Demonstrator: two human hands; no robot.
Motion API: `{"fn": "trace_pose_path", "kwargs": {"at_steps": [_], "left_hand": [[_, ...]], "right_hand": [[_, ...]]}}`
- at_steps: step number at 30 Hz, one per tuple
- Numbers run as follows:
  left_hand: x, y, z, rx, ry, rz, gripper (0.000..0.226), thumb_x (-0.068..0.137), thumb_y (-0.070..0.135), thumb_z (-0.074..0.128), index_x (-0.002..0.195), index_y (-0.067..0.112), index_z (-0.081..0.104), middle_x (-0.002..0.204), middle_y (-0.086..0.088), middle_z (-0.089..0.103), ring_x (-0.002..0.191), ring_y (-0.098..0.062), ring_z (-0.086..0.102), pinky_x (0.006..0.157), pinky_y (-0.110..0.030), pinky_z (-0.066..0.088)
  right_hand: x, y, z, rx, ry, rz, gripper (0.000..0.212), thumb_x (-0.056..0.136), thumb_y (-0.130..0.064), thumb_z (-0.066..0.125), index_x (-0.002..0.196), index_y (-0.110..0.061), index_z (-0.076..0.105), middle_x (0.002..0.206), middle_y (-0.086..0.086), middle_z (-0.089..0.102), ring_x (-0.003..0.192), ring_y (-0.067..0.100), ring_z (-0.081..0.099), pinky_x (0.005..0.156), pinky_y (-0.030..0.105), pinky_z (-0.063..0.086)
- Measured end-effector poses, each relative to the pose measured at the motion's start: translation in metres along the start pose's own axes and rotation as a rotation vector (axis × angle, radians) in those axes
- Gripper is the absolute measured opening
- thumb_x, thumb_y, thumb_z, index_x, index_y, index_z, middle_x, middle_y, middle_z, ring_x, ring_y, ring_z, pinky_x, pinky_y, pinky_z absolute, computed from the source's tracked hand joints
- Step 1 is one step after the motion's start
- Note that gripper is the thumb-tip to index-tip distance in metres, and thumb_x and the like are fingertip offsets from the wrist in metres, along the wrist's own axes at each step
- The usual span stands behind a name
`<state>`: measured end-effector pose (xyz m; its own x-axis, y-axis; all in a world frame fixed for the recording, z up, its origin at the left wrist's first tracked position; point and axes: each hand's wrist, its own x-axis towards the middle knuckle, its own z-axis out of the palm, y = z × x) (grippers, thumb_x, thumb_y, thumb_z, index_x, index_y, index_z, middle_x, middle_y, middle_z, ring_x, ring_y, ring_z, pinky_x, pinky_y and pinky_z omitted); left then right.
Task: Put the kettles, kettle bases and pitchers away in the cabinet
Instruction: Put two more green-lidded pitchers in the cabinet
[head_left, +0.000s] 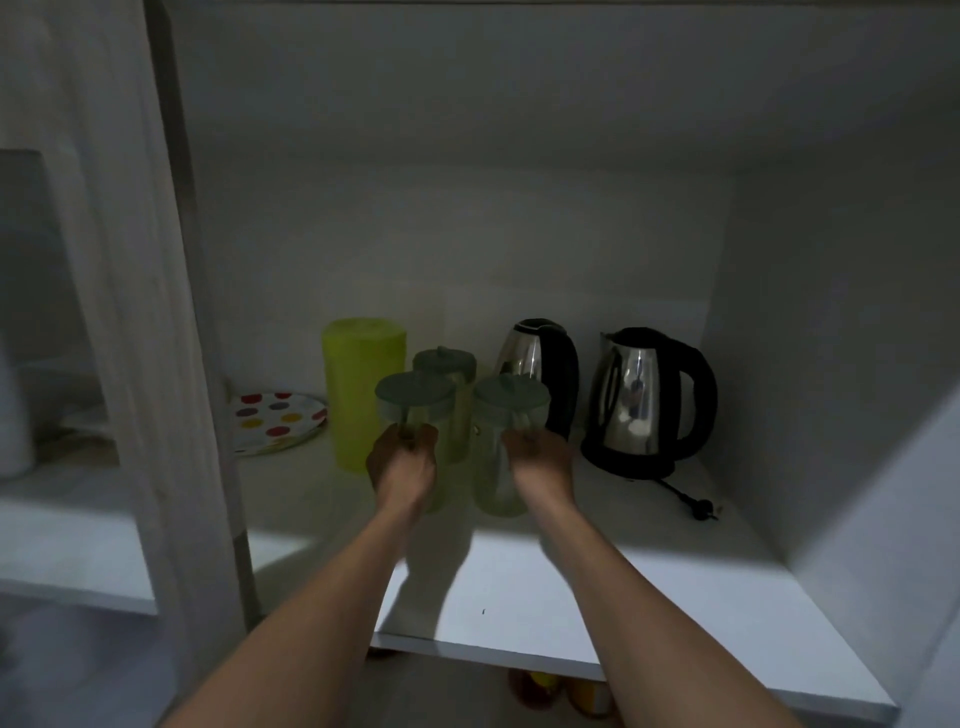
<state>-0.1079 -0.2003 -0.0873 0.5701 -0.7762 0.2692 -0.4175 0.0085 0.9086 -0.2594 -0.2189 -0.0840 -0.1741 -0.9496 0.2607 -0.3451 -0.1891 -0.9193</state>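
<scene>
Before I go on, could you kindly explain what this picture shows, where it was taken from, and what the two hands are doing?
There is no machine here: a person wears a camera on the head, so you look forward and down along their two bare arms into an open cabinet. The left hand grips one clear pitcher with a grey-green lid, and the right hand grips a second pitcher. A third pitcher stands just behind them. On the shelf to the right stand two steel kettles, one further back and one on its black base, with its cord lying beside it. To the left are a yellow-green canister and a spotted plate.
</scene>
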Motion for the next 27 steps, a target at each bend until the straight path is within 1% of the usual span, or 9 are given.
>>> {"fn": "trace_pose_path", "kwargs": {"at_steps": [2,5,10,13,15,18,21,24,27], "left_hand": [[0.002,0.0,0.001,-0.004,0.017,0.001,0.03,0.095,0.028,0.053,0.074,0.006,0.054,0.063,-0.005,0.049,0.056,-0.017,0.044,0.048,-0.031,0.026],[0.006,-0.001,0.002,-0.026,0.016,-0.001,0.03,0.096,0.03,0.055,0.079,0.005,0.057,0.07,-0.009,0.054,0.064,-0.027,0.048,0.056,-0.034,0.029],[0.014,-0.003,0.003,-0.04,-0.005,-0.023,0.029,0.096,0.033,0.057,0.084,0.007,0.06,0.093,-0.018,0.066,0.077,-0.03,0.053,0.065,-0.032,0.034],[0.019,-0.003,0.001,-0.01,-0.024,-0.039,0.034,0.096,0.039,0.058,0.094,0.006,0.064,0.104,-0.02,0.069,0.092,-0.037,0.062,0.069,-0.032,0.038],[0.021,-0.001,0.001,0.017,-0.027,-0.057,0.042,0.093,0.046,0.06,0.105,0.006,0.064,0.113,-0.019,0.068,0.101,-0.038,0.063,0.073,-0.032,0.042],[-0.001,0.004,-0.014,0.036,-0.028,-0.056,0.057,0.085,0.057,0.066,0.116,0.009,0.054,0.117,-0.017,0.065,0.106,-0.039,0.061,0.08,-0.037,0.049],[-0.004,0.002,-0.015,0.11,0.054,-0.047,0.073,0.078,0.064,0.068,0.123,0.011,0.045,0.12,-0.017,0.057,0.113,-0.041,0.054,0.092,-0.048,0.048],[-0.006,0.006,-0.017,0.23,0.148,0.018,0.076,0.082,0.064,0.064,0.129,0.01,0.04,0.124,-0.019,0.052,0.116,-0.041,0.048,0.095,-0.05,0.044],[-0.019,0.016,-0.033,0.33,0.168,0.169,0.065,0.087,0.062,0.058,0.126,0.012,0.042,0.118,-0.017,0.056,0.108,-0.038,0.053,0.087,-0.046,0.046]], "right_hand": [[0.004,0.001,0.003,0.017,0.005,-0.001,0.039,0.091,-0.022,0.063,0.055,-0.014,0.051,0.057,0.003,0.056,0.061,0.022,0.054,0.06,0.033,0.038],[0.008,0.002,0.006,-0.013,0.007,-0.017,0.033,0.092,-0.023,0.064,0.062,-0.011,0.059,0.067,0.011,0.062,0.069,0.023,0.06,0.063,0.035,0.041],[0.009,-0.005,0.008,-0.107,-0.043,-0.014,0.035,0.097,-0.026,0.059,0.084,0.003,0.074,0.091,0.024,0.073,0.092,0.039,0.069,0.074,0.038,0.048],[0.008,-0.013,0.006,-0.168,-0.051,0.008,0.039,0.099,-0.03,0.057,0.093,0.004,0.075,0.102,0.025,0.073,0.101,0.039,0.067,0.082,0.037,0.048],[0.007,-0.014,0.005,-0.134,-0.047,0.068,0.038,0.095,-0.034,0.064,0.099,0.002,0.076,0.107,0.022,0.074,0.105,0.037,0.068,0.081,0.033,0.048],[-0.011,-0.016,-0.008,-0.123,-0.065,0.105,0.06,0.08,-0.058,0.073,0.113,-0.007,0.074,0.116,0.014,0.074,0.11,0.033,0.069,0.078,0.027,0.049],[-0.008,-0.009,-0.008,-0.201,-0.068,0.092,0.095,0.056,-0.084,0.062,0.119,-0.014,0.067,0.12,0.009,0.072,0.109,0.031,0.069,0.084,0.033,0.056],[-0.011,-0.015,-0.015,-0.309,0.019,0.057,0.102,0.063,-0.083,0.064,0.13,-0.007,0.049,0.13,0.017,0.059,0.12,0.038,0.059,0.093,0.046,0.053],[-0.027,-0.031,-0.025,-0.426,0.136,0.003,0.09,0.075,-0.072,0.068,0.135,-0.01,0.043,0.136,0.02,0.049,0.13,0.043,0.046,0.1,0.051,0.047]]}}
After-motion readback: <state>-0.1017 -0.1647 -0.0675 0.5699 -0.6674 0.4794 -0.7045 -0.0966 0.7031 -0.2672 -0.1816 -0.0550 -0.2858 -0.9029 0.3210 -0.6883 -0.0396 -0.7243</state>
